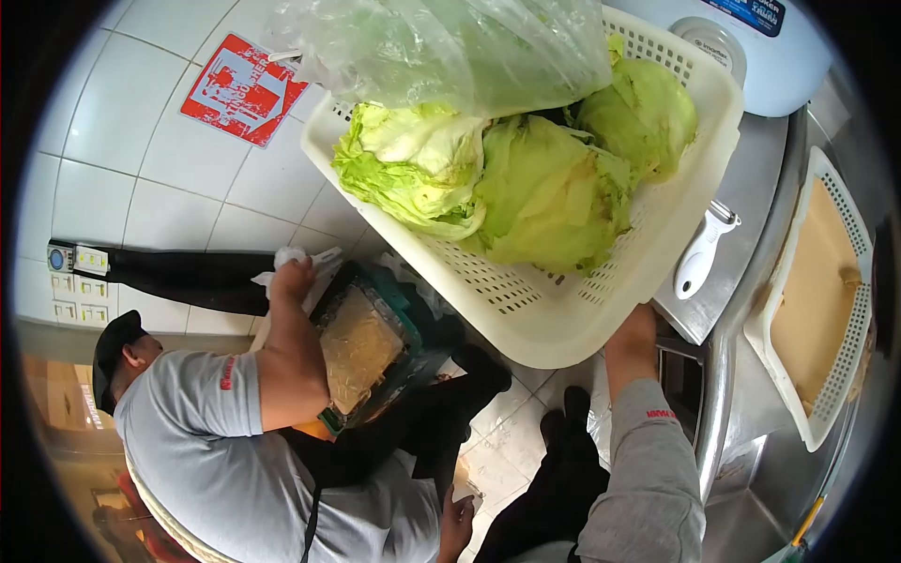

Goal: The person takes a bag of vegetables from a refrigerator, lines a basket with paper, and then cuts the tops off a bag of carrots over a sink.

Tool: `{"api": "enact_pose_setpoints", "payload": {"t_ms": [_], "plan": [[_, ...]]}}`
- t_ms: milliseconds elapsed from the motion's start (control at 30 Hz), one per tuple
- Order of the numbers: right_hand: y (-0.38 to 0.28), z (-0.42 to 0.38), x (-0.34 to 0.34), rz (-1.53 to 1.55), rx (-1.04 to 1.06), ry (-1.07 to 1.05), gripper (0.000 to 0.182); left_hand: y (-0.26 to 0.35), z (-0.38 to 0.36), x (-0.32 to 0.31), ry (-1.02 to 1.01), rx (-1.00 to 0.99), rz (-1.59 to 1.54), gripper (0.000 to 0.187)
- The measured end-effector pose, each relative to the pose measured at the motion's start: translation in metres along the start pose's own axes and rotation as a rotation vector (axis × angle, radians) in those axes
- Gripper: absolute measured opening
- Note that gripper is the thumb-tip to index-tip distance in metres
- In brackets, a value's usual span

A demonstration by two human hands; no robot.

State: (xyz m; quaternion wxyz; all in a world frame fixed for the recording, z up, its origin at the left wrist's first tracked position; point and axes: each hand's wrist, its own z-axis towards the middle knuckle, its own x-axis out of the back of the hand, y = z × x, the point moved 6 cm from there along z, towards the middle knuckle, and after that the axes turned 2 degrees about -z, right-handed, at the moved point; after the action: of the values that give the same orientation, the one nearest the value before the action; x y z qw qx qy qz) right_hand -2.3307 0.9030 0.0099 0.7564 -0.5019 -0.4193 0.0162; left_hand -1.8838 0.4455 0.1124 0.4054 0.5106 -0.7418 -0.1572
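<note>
A cream perforated basket (pixel 526 342) fills the upper middle of the head view. Leafy lettuce heads (pixel 554 192) lie in it, pale green with some browned edges. Across its far side rests a clear plastic bag (pixel 450 56) with something green inside. My right forearm (pixel 631 349) reaches up to the basket's near right corner and passes beneath it, so the basket covers the hand and its fingers. My left hand does not show. A white-handled peeler (pixel 706 253) lies on the steel counter (pixel 751 178), just right of the basket.
A co-worker (pixel 216 450) sits at left, one hand holding whitish material, beside a dark green crate (pixel 399 314) with a clear bag in it. Another white perforated basket (pixel 821 300) stands at the sink side. A light-blue container (pixel 779 61) is at upper right.
</note>
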Motion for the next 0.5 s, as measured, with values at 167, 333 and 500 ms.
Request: {"api": "enact_pose_setpoints", "payload": {"t_ms": [167, 333, 500], "plan": [[0.002, -0.011, 0.016, 0.005, 0.039, -0.007, 0.038, 0.025, 0.016, -0.009, -0.086, -0.061, 0.054, 0.052], [-0.003, -0.038, 0.025, 0.04, 0.094, -0.024, 0.037, 0.085, 0.097, -0.082, -0.33, -0.317, -0.085, 0.045], [-0.008, -0.07, 0.026, 0.075, 0.156, -0.065, 0.037, 0.181, 0.206, -0.184, -0.557, -0.336, -0.158, 0.054]]}}
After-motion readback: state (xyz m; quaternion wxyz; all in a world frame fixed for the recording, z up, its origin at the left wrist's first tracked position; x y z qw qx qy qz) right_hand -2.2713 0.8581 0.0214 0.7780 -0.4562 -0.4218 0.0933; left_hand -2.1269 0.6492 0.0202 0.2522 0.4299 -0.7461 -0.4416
